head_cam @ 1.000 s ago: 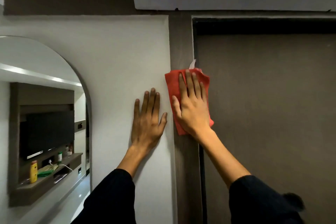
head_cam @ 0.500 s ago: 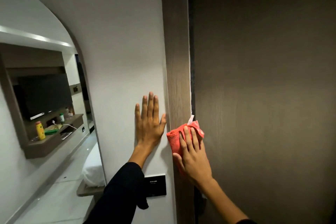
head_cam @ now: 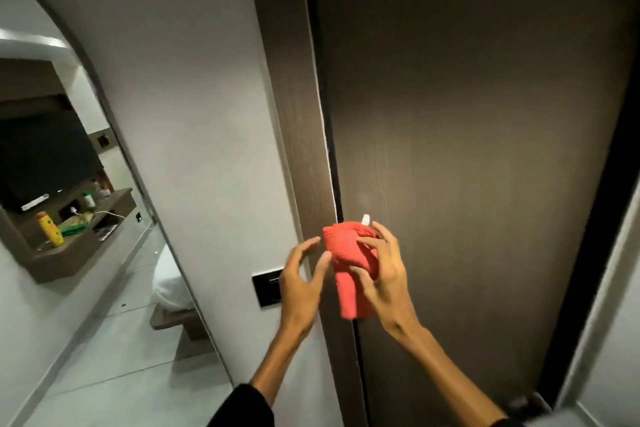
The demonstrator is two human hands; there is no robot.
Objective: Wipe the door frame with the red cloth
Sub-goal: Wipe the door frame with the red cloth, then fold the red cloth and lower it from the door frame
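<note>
The red cloth [head_cam: 346, 263] hangs bunched in my right hand [head_cam: 384, 274], a white tag sticking up from its top. It is held in front of the seam between the dark wooden door frame [head_cam: 294, 114] and the brown door [head_cam: 467, 149]; whether it touches them I cannot tell. My left hand [head_cam: 301, 281] is off the wall, fingers spread and curled, its thumb close to the cloth's left edge without gripping it.
A white wall [head_cam: 194, 80] lies left of the frame, with a black switch plate [head_cam: 268, 288] just left of my left hand. An arched mirror [head_cam: 69, 218] at far left reflects a shelf with bottles. A door handle [head_cam: 523, 404] shows at bottom right.
My right hand slid the cloth down the frame, then lifted it into a bunch. My left hand left the wall and moved toward the cloth. The view tilted downward.
</note>
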